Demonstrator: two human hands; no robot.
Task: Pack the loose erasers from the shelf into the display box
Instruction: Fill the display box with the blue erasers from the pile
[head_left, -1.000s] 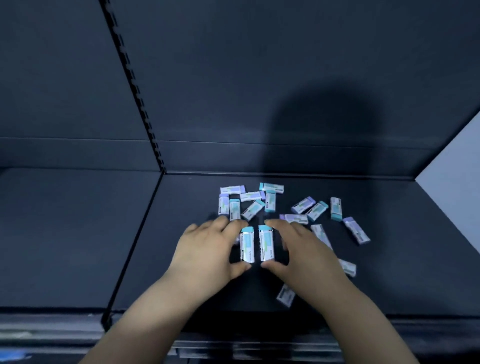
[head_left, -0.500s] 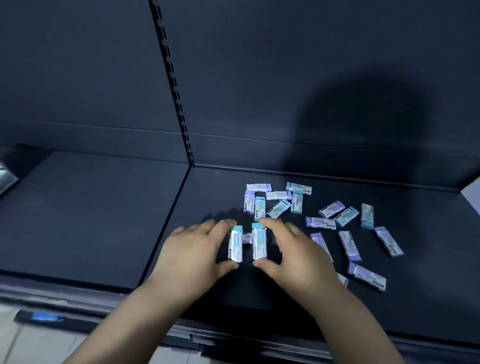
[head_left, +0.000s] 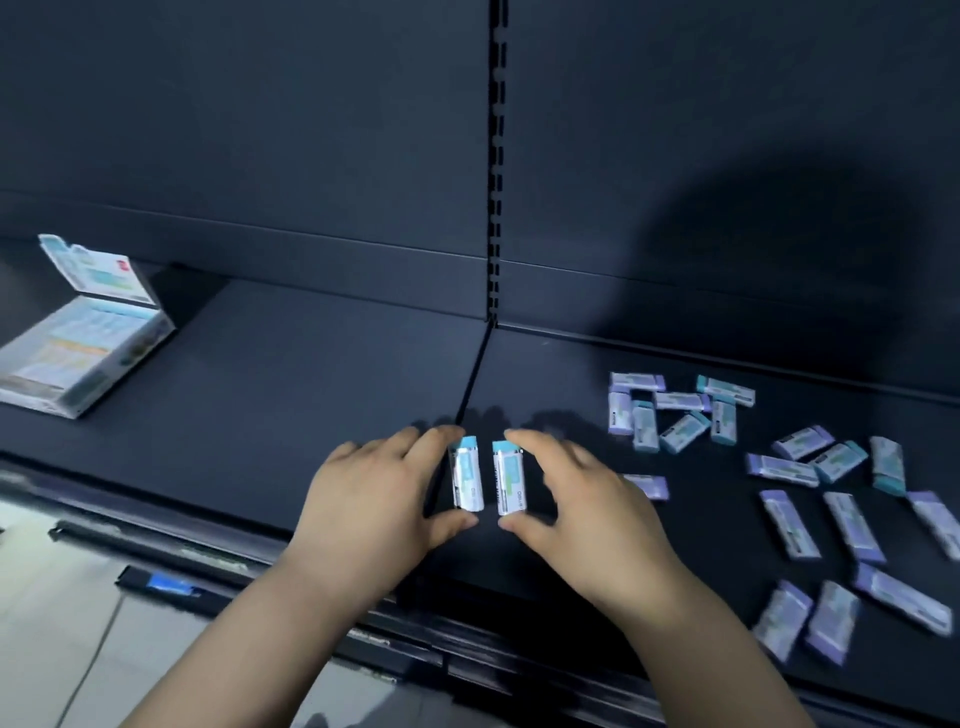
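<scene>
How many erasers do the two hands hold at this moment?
2. The left eraser is pinched by the left hand, the right eraser by the right hand, side by side. Others may hide under the palms.

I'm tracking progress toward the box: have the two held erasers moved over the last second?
Yes, leftward. The two held erasers were right in front of the loose eraser cluster; now they sit left of it, at the shelf seam.
</scene>
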